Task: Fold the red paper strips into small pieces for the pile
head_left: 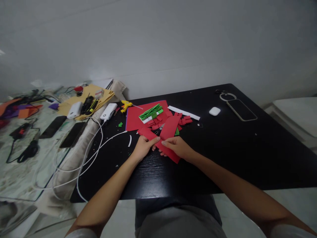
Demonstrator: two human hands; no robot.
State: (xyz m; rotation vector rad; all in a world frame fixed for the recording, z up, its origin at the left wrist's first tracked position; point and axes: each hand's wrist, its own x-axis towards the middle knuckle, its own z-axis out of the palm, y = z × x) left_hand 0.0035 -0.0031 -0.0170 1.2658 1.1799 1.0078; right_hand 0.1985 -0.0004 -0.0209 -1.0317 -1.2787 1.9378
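Two red paper strips cross each other between my hands above the black table. My left hand (146, 145) pinches the slanting red paper strip (172, 154) near its middle, thumb on top. On the right, my right hand (177, 147) grips the same strip, its thumb lying close to the left one. The other red paper strip (170, 127) runs up and away from my fingers; whether it is joined to the first I cannot tell. Just beyond lie small red paper pieces (185, 120) and a bundle of folded green paper (151, 112) on a red sheet (133, 119).
A yellow glue gun (125, 105) and a white power bank (109, 111) with white cables stand at the table's left. A white paper strip (184, 112), a white earbud case (214, 111) and a phone case (242, 110) lie right. Phones and tools crowd the glass table (27, 178).
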